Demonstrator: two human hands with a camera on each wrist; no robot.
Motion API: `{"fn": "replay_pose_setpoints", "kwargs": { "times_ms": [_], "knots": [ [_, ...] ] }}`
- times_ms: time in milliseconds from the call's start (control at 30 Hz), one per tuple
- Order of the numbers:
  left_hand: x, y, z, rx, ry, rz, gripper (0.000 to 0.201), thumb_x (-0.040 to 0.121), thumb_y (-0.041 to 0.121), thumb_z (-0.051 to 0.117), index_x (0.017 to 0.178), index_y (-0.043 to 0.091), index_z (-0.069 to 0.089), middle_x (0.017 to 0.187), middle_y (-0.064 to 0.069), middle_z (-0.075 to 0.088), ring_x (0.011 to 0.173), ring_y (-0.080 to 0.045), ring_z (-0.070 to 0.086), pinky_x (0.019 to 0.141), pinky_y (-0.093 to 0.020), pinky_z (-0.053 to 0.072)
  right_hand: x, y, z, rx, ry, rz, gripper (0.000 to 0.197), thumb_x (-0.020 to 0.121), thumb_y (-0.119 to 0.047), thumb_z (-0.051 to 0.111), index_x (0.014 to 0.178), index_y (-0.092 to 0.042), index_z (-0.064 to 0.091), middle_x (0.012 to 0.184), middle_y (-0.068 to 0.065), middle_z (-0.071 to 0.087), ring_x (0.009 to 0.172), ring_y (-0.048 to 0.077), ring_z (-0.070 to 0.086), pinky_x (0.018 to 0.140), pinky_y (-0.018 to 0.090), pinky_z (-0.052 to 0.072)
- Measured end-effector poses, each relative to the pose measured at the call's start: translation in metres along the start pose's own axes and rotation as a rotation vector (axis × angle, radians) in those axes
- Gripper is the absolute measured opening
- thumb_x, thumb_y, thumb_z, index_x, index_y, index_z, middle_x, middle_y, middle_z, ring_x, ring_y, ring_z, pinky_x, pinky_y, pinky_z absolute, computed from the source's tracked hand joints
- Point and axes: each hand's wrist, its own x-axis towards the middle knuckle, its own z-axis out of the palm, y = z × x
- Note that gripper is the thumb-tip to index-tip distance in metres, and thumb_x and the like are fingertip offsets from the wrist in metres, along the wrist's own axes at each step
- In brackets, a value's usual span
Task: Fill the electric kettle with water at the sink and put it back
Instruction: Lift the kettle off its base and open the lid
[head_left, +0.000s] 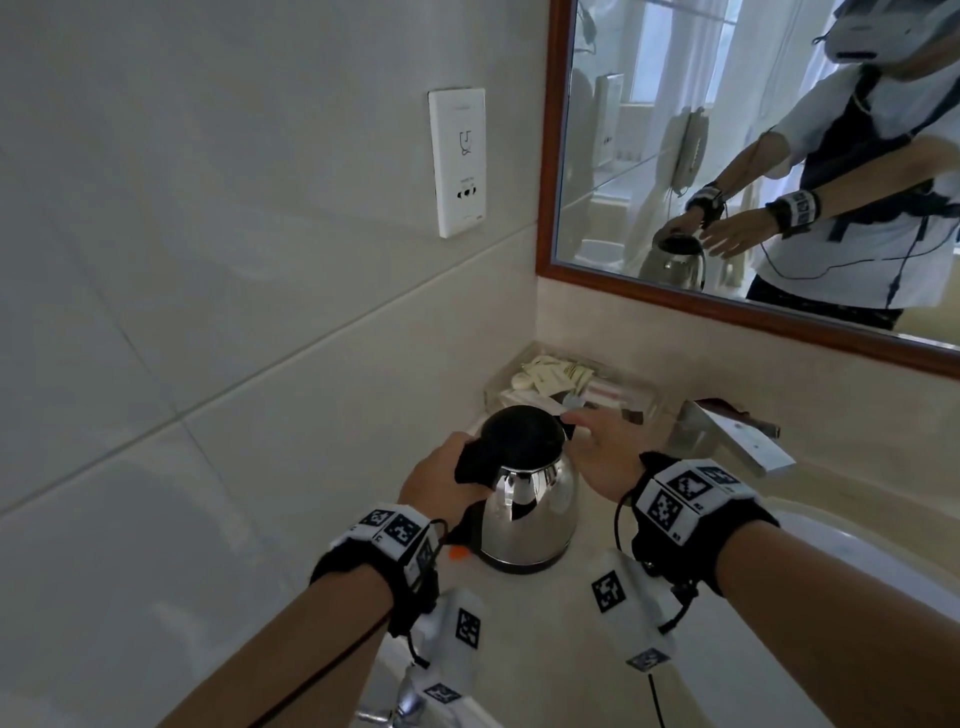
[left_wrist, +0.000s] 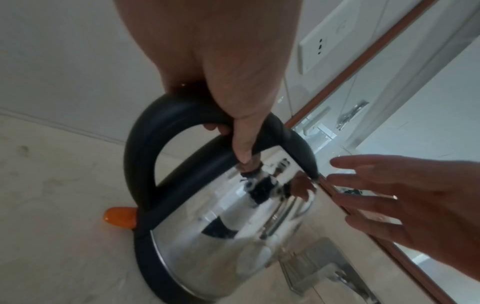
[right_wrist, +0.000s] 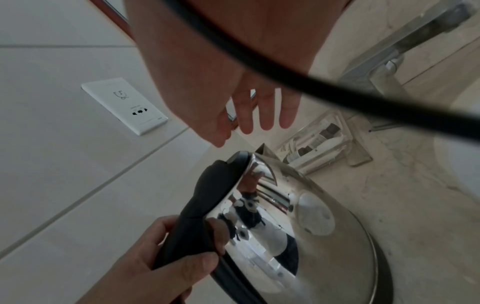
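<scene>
A shiny steel electric kettle (head_left: 530, 514) with a black lid (head_left: 522, 434) and black handle (left_wrist: 145, 139) stands on the pale marble counter (head_left: 550, 613) in the corner. My left hand (head_left: 441, 480) grips the top of the handle, fingers curled round it (right_wrist: 187, 242). My right hand (head_left: 602, 447) hovers just right of the lid with straight, spread fingers (left_wrist: 369, 181), holding nothing. An orange switch (left_wrist: 118, 217) sticks out at the kettle's base below the handle. The kettle's spout (right_wrist: 262, 149) points toward the back wall.
A clear tray (head_left: 576, 387) of toiletry packets sits behind the kettle. A chrome faucet (head_left: 727, 441) stands to the right, with the white sink basin (head_left: 857, 561) below it. A wall socket (head_left: 457, 161) is on the tiled left wall; a wood-framed mirror (head_left: 727, 291) hangs above.
</scene>
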Motion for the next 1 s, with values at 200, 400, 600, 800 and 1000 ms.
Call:
{"fn": "replay_pose_setpoints", "kwargs": {
  "times_ms": [200,400,600,800,1000],
  "knots": [
    [0.018,-0.007,0.002,0.043,0.006,0.058,0.059,0.069,0.033,0.063,0.126,0.027,0.053,0.116,-0.007,0.06,0.108,-0.028,0.058,0.095,-0.044,0.047,0.008,-0.003,0.018,0.024,-0.031,-0.017,0.034,0.086,-0.007,0.047,0.117,-0.003,0.061,0.111,0.002,0.047,0.118,0.029,0.05,0.096,0.032,0.042],
    [0.015,0.013,0.004,0.063,0.053,-0.044,0.074,0.05,0.073,0.06,0.101,0.02,0.054,0.098,-0.001,0.062,0.09,-0.022,0.063,0.083,-0.04,0.054,0.013,-0.007,0.019,0.215,-0.011,0.042,0.036,0.089,-0.008,0.042,0.12,-0.011,0.061,0.153,0.01,0.027,0.144,0.026,0.021,0.117,0.035,0.021],
    [0.022,0.039,-0.008,0.016,-0.033,-0.194,0.118,0.047,0.096,0.022,0.127,0.012,0.049,0.124,-0.01,0.058,0.109,-0.029,0.057,0.095,-0.044,0.046,0.006,-0.028,0.01,0.575,0.139,-0.042,0.037,0.087,0.002,0.04,0.091,-0.023,0.066,0.109,-0.001,0.055,0.109,0.018,0.052,0.095,0.03,0.043],
    [0.036,0.051,-0.017,-0.142,-0.195,-0.259,0.135,0.043,0.098,0.022,0.14,0.006,0.043,0.138,-0.015,0.053,0.121,-0.031,0.054,0.108,-0.039,0.037,0.002,-0.038,0.005,0.711,0.133,-0.075,0.042,0.087,0.003,0.038,0.107,-0.033,0.044,0.128,-0.001,0.057,0.112,0.023,0.057,0.089,0.037,0.051],
    [0.026,0.059,-0.025,-0.22,-0.393,-0.219,0.101,0.075,0.08,0.027,0.144,0.006,0.037,0.142,-0.017,0.049,0.128,-0.028,0.049,0.113,-0.032,0.03,0.001,-0.033,0.004,0.719,0.112,-0.03,0.049,0.091,0.0,0.037,0.136,-0.018,0.037,0.134,0.003,0.056,0.121,0.023,0.054,0.101,0.041,0.047]
  ]
}}
